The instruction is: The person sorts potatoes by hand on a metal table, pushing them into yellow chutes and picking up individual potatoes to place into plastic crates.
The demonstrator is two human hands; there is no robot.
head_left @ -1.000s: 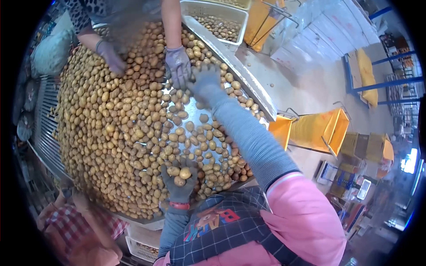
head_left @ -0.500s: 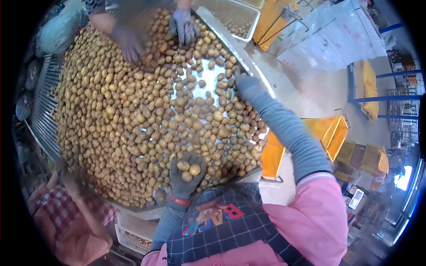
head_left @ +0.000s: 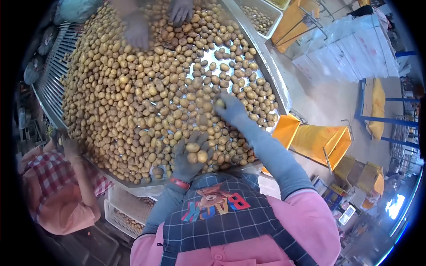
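Small brown and yellow potatoes (head_left: 133, 102) are heaped over a metal sorting table (head_left: 266, 57). My left hand (head_left: 183, 163), in a grey glove with a red band at the wrist, is palm up near the table's front edge, its fingers curled round a few potatoes (head_left: 192, 157). Farther forward and to the right, my right hand (head_left: 233, 111) reaches over the heap in a grey glove. A yellowish potato (head_left: 220, 103) is between its thumb and fingers. Loose potatoes lie around both hands.
Across the table, another person's gloved hands (head_left: 181, 12) are among the potatoes. A co-worker in a checked apron (head_left: 53, 170) stands at left, near the slatted rollers (head_left: 57, 57). White crates (head_left: 120, 217) sit below; orange chutes (head_left: 319, 142) stand at right.
My right hand has come back from the table's far right edge toward the middle and now has a potato. My left hand still holds potatoes. The view has shifted.
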